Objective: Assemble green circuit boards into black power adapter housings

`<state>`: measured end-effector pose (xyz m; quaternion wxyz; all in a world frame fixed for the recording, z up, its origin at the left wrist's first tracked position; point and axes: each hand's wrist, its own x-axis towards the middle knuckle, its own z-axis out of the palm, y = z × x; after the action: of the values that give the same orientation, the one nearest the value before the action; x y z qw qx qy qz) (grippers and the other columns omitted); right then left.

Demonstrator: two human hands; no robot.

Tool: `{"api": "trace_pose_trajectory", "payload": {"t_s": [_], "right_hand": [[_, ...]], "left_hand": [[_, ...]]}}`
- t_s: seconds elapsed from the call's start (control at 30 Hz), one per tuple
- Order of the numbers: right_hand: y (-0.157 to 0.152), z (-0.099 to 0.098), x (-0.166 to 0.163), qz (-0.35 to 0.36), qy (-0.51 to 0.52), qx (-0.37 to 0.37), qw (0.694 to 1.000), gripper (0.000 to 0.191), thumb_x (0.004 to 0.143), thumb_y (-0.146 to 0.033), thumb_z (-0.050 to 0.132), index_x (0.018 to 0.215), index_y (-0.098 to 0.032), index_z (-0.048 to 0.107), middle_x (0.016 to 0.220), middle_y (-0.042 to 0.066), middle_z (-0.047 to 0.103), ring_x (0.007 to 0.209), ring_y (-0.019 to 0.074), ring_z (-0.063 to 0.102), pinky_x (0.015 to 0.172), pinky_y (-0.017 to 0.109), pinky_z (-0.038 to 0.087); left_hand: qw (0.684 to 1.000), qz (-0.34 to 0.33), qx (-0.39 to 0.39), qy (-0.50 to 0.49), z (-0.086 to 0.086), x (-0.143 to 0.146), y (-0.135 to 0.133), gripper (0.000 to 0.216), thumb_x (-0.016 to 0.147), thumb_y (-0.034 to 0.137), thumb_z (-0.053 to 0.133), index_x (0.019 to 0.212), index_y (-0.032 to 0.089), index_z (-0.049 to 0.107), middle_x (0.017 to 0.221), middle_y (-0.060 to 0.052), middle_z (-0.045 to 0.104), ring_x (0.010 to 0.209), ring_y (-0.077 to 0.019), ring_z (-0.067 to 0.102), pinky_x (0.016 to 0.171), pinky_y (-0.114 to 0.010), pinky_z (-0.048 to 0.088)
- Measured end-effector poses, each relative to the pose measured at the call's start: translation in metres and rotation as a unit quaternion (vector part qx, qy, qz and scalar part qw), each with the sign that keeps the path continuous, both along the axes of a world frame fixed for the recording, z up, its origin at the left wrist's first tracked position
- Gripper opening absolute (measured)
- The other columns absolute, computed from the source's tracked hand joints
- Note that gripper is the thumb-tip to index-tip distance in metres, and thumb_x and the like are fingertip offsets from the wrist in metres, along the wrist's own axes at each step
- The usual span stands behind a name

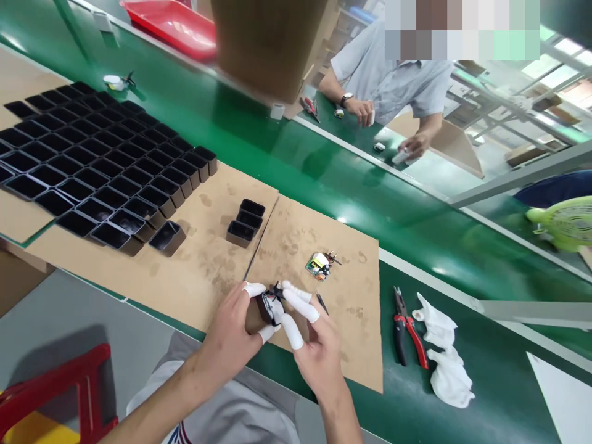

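My left hand (234,330) grips a small black plastic case (264,309) between thumb and forefinger, both in white finger cots. A whitish part with dark leads (274,303) sits at the case's opening. White-cotted fingers of my right hand (311,333) pinch this part from the other side. Beyond them on the cardboard lies a circuit board (319,266) with a white and yellow component and dark leads. Close to my right fingers is a thin dark tool (322,303), partly hidden. Several black cases (246,223) stand together left of the board.
A large block of open black cases (106,154) covers the left of the cardboard. Red-and-black pliers (407,330) and crumpled white cloths (437,324) lie at right. Across the green bench a co-worker (388,80) handles small white items. A red tray (171,24) sits at the back.
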<state>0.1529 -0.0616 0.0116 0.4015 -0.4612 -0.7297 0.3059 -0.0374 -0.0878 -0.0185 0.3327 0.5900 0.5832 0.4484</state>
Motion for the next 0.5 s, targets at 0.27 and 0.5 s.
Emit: {"api": "trace_pose_trajectory", "payload": {"t_s": [0.27,0.5], "right_hand": [[-0.017,0.008,-0.009,-0.036,-0.016,0.054,0.998,0.045,0.105,-0.006,0.079,0.138,-0.035,0.089,0.136,0.011,0.088,0.119,0.0298,0.089,0.102,0.042,0.078],[-0.032,0.003,-0.025,-0.061,-0.072,0.122,0.988,0.056,0.106,-0.002,0.075,0.152,-0.035,0.081,0.141,0.011,0.086,0.126,0.0329,0.088,0.102,0.045,0.079]], "left_hand": [[1.000,0.007,0.016,0.008,-0.004,0.002,-0.001,0.044,0.087,0.008,0.085,0.122,0.026,0.065,0.118,-0.008,0.079,0.113,-0.0338,0.080,0.096,-0.047,0.069],[1.000,-0.008,0.012,0.010,0.001,0.002,0.000,0.046,0.080,-0.003,0.067,0.114,0.027,0.063,0.110,-0.005,0.075,0.104,-0.0312,0.075,0.090,-0.046,0.067]]}}
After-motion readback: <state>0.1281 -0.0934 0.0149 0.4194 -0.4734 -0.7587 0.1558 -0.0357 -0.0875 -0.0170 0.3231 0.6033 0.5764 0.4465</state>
